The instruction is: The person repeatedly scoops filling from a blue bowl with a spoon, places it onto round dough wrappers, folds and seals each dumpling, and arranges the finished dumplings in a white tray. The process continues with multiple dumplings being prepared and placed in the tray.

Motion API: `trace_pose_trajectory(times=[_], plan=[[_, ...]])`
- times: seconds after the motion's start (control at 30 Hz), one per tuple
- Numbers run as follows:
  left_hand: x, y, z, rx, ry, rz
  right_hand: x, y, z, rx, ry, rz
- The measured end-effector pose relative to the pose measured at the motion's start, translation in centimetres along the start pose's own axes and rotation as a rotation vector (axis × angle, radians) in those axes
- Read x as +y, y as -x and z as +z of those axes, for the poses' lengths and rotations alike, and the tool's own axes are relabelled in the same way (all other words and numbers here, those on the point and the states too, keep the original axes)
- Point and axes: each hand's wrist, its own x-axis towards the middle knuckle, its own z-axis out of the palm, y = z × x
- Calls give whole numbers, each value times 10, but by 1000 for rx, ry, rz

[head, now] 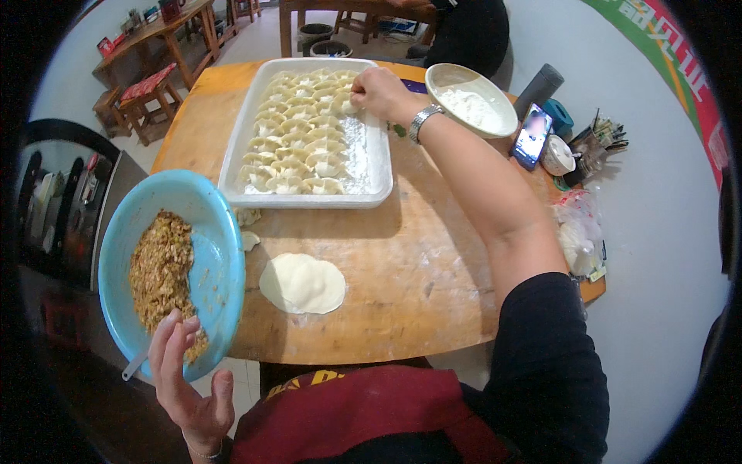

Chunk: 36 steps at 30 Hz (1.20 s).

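At the tray's far right, my right hand [382, 93] pinches a dumpling [345, 104] beside the packed rows. The white plastic tray [307, 200] holds several columns of folded dumplings [298, 127], with a floured strip bare along its right side. My left hand [185, 377] hangs with fingers apart at the near rim of a blue basin [215, 278] and holds nothing. Minced filling [162, 261] fills the basin's left part; a utensil handle [134, 366] sticks out over its near rim. Overlapping round dough wrappers [302, 284] lie on the wooden table to the basin's right.
A bowl of flour [472, 107] stands right of the tray. Beyond it are a grey bottle [539, 87], a propped phone [531, 136], a lidded white jar [558, 155] and a plastic bag [579, 238]. Dough scraps [249, 239] lie beside the basin. Another person [472, 35] sits across the table.
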Motion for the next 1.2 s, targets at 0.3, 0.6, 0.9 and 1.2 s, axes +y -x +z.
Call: trace_pose_trajectory(times=[0.3,0.6,0.9,1.2], plan=[[11,1,-10,-38,60,55,-34,50,-49,372,24,-107],[23,12,12,-262,238,243,-165,202,-38,-273,-458,16],[10,-10,102,-71,-71,130,-186,260,11,39,-319,81],[10,1,124,14,23,2,-192,282,2,13,-413,-7]])
